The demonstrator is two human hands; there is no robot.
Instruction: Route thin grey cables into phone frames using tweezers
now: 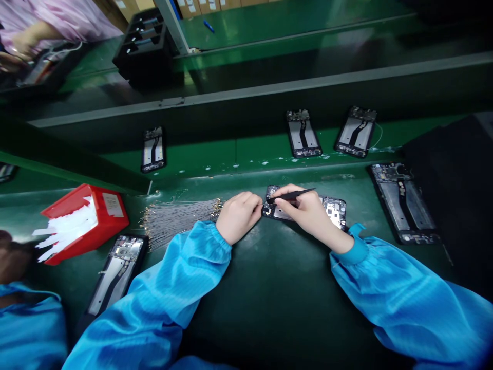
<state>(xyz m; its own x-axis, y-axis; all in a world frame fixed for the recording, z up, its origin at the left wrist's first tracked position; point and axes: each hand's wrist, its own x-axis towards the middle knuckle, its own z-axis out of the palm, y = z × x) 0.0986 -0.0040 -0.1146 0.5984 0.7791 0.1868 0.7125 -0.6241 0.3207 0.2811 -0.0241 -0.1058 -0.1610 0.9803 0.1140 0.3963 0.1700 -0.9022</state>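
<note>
An opened phone [334,208] lies sideways on the green bench in front of me, its inner parts showing. My right hand [304,208] is closed around black tweezers [295,195], whose tips point down at the phone's left end. Against that same end rests my left hand [239,213], fingers curled and pressed together; what they pinch, if anything, is too small to make out. Just left of it spreads a bundle of thin grey cables [181,218] with small gold-coloured ends. My right hand covers part of the phone's middle.
Left of the cables stands a red bin [111,216] of white strips, with another opened phone [115,275] below it. More opened phones lie at the right [404,203] and along the back strip [303,133]. A green post [77,156] slants in. Co-workers' arms show at the left.
</note>
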